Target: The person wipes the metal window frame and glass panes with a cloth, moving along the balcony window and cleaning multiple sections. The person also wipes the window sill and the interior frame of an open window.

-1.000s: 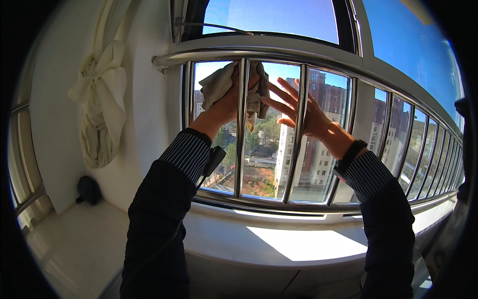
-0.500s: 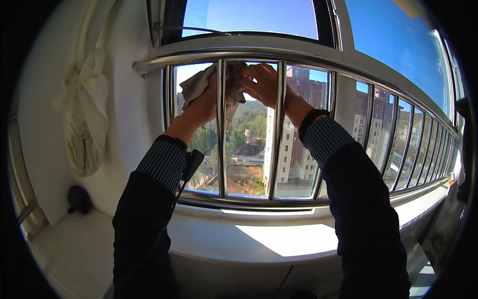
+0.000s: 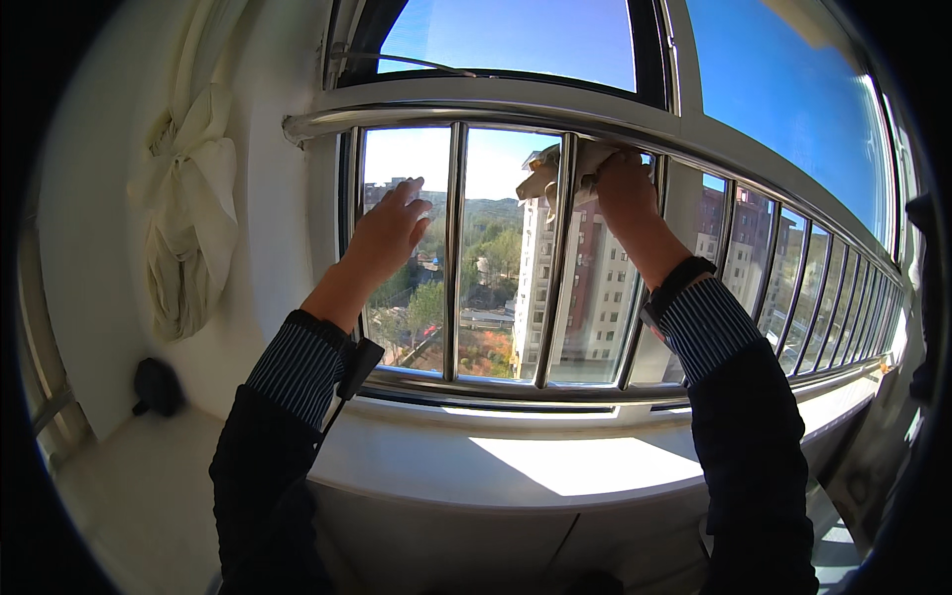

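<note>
My right hand is closed on a crumpled grey-beige cloth near the top of the window pane. The cloth spreads to the left of that hand, behind one upright bar of the metal railing. Whether it touches the glass I cannot tell. My left hand is raised before the leftmost gap between the bars, fingers apart and holding nothing. A small black device with a cable is on my left wrist, and a dark band is round my right wrist.
The steel railing's top rail runs across the window and on along the right side. Below lies a white sill with a sunlit patch. A knotted cream curtain hangs at the left, above a small black object.
Both hands were together at the cloth behind the bars. My left hand has let go and drawn left; my right hand has carried the cloth to the right.
</note>
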A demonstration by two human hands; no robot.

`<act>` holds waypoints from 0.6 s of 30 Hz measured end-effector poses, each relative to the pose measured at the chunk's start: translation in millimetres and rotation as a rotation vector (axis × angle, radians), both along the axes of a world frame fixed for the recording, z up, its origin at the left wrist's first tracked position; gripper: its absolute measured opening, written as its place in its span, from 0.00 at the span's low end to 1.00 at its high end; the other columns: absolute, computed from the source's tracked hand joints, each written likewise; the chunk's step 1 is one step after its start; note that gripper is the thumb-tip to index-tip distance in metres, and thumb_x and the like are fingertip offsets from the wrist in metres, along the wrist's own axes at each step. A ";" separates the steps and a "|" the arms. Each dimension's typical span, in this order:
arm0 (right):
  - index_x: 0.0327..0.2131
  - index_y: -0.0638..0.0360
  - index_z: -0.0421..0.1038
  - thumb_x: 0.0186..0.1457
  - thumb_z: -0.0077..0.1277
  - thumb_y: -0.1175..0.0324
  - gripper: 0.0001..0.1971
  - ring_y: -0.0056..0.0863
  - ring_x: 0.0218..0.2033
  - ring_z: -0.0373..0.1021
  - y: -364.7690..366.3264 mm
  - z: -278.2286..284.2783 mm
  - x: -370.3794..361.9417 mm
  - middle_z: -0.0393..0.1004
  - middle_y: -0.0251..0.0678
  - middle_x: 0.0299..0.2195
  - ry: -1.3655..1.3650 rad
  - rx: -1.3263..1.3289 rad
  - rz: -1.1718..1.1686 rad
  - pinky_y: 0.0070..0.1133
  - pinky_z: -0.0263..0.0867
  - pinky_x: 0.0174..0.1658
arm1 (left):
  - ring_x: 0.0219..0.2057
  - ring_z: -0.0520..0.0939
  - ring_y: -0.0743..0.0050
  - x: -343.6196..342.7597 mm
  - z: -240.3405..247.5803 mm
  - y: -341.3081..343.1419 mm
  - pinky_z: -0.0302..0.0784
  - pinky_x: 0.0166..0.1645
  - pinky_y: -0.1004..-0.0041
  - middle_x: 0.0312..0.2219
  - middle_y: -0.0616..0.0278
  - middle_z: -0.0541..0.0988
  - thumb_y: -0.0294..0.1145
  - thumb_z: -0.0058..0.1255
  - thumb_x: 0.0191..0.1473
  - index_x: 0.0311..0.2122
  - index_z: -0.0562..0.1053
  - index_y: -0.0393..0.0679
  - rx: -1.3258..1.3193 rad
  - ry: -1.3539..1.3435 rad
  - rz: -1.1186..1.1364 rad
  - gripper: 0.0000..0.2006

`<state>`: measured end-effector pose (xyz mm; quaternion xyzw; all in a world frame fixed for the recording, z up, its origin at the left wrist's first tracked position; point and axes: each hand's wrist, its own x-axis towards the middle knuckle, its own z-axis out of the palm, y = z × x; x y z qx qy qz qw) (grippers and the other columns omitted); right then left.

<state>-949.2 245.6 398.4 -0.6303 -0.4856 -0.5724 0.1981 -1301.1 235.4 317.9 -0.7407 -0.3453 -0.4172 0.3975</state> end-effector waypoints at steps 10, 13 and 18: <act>0.34 0.58 0.75 0.61 0.51 0.59 0.12 0.38 0.33 0.78 -37.9 -96.8 -0.2 0.79 0.41 0.28 -0.334 -0.473 0.561 0.30 0.76 0.35 | 0.24 0.81 0.64 -10.3 -126.9 -85.8 0.77 0.28 0.72 0.29 0.57 0.79 0.22 0.54 0.56 0.37 0.76 0.39 -0.022 -0.374 -0.391 0.04; 0.37 0.63 0.77 0.53 0.56 0.68 0.10 0.39 0.38 0.77 -39.7 -122.5 -2.1 0.78 0.43 0.37 -0.493 -0.675 0.597 0.30 0.76 0.37 | 0.18 0.78 0.68 -0.6 -176.6 -98.7 0.73 0.24 0.74 0.25 0.57 0.80 0.21 0.53 0.55 0.37 0.76 0.38 -0.196 -0.221 -0.528 0.04; 0.39 0.66 0.72 0.55 0.58 0.64 0.14 0.41 0.38 0.77 -34.1 -97.3 2.1 0.77 0.45 0.35 -0.321 -0.272 0.688 0.32 0.76 0.39 | 0.38 0.84 0.60 15.9 -230.1 -78.5 0.81 0.39 0.66 0.36 0.61 0.82 0.30 0.57 0.55 0.43 0.76 0.43 -0.430 0.199 -0.393 0.11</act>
